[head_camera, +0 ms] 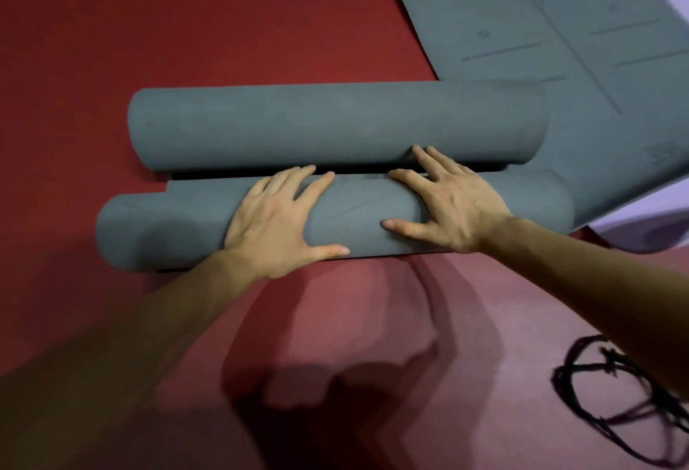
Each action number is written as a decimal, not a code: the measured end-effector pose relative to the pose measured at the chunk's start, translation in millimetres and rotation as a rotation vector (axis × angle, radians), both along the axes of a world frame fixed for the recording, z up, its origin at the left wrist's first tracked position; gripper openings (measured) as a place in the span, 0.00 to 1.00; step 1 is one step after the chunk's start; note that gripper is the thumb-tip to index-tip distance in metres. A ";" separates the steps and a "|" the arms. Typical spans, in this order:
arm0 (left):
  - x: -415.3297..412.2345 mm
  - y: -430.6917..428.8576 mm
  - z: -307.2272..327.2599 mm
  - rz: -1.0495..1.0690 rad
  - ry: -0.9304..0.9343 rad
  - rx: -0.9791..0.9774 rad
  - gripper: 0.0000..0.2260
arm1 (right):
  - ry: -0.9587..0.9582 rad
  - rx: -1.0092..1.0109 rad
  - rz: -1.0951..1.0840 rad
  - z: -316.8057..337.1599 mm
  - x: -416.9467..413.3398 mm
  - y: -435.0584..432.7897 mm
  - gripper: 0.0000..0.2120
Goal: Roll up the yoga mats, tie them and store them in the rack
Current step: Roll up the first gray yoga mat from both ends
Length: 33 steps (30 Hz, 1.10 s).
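Grey foam under both palms: left hand [277,223] and right hand [447,205] lie flat, fingers spread, pressing rather than gripping the near roll [359,208], whose long axis runs left to right across the forearms on the red floor mat [186,22]. Second roll [335,126] lies parallel, just past the fingertips; black cord [615,413] sits beside the right forearm, so tying likely falls to that hand. Flat mat [559,41] shows printed lines; its edge mark is unreadable.

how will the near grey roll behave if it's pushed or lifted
Likely to roll: the near roll is a cylinder on the red floor, though the far roll would block it. Probably springs open if released: no tie shows, and the left hand and right hand press on it. Looks like soft foam, so likely light and saggy.
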<state>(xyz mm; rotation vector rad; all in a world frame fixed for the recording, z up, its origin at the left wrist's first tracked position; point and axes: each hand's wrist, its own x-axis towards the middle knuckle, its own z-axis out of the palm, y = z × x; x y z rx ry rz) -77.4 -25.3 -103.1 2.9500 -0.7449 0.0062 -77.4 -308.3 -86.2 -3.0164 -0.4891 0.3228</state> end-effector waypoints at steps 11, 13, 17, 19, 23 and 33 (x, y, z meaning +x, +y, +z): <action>0.2 -1.5 -5.1 -0.038 0.055 0.134 0.59 | -0.048 0.001 -0.043 -5.0 -3.3 3.4 0.49; -1.5 -2.5 -5.8 -0.029 0.057 0.135 0.59 | -0.053 0.001 -0.046 -5.2 -7.0 3.8 0.48; -10.5 -2.1 -10.3 -0.031 -0.014 0.085 0.56 | -0.066 0.005 -0.046 -7.4 -16.4 4.4 0.47; -13.7 -1.9 -11.6 -0.041 -0.061 0.051 0.53 | -0.077 0.008 -0.039 -8.5 -20.8 3.8 0.46; -19.2 -3.1 -9.5 -0.049 -0.095 0.020 0.50 | -0.069 -0.003 -0.035 -7.8 -29.7 2.8 0.47; -62.4 10.3 -0.6 -0.072 -0.041 0.047 0.50 | -0.033 0.024 0.023 -2.3 -70.6 7.9 0.51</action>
